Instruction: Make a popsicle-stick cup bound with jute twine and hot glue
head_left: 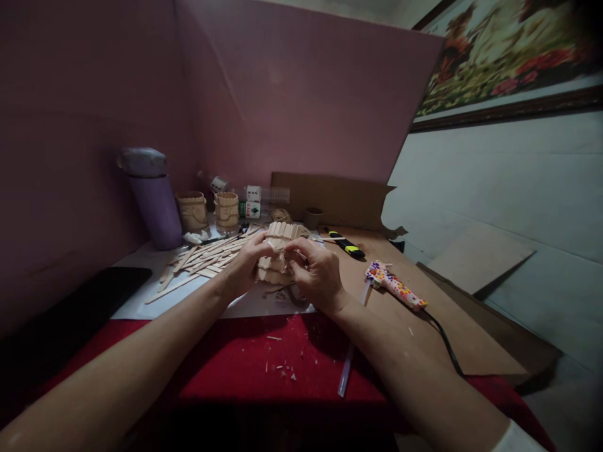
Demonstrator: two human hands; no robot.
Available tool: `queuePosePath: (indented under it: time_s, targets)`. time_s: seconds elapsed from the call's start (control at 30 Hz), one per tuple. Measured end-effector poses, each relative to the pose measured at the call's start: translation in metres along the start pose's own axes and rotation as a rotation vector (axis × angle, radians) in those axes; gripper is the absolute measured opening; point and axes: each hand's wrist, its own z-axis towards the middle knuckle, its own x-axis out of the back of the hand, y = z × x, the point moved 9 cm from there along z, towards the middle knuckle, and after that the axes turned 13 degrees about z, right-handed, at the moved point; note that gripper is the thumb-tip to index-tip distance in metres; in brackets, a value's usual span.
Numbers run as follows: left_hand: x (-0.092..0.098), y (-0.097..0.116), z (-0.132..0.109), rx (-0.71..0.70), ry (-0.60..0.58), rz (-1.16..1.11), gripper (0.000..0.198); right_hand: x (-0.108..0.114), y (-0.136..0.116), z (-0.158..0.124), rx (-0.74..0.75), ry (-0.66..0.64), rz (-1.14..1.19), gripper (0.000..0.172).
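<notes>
Stick cup [281,231] held between left hand [249,258], grasping its left side, and right hand [319,271], pinching its right front; red-covered worktop [226,358] beneath.

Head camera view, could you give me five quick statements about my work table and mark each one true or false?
1. The left hand and right hand are both on a wooden stick cup. True.
2. The right hand grips the glue gun. False: it lies on the brown cardboard.
3. The black-and-yellow tool lies farther back than the glue gun. True.
4. The purple bottle is right of the two other wooden cups. False: it is to their left.
5. Small scraps lie on the red cloth. True.
</notes>
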Motion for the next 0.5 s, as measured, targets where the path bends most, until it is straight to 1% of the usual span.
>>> queuePosePath:
  time_s: [0.2,0.37,0.5]
  targets:
    - [-0.0002,0.0011,-0.0007,0.013,0.015,-0.008,0.034,-0.0037,-0.0009,-0.0007,0.030,-0.050,0.021,0.017]
    - [-0.0027,0.0014,-0.0011,-0.004,-0.009,-0.036,0.035,-0.0045,0.0025,0.0000,0.017,-0.057,0.067,0.018]
    - [-0.0015,-0.0013,-0.0004,-0.009,-0.019,-0.012,0.037,-0.0034,0.0010,0.0000,0.025,-0.043,0.082,0.019]
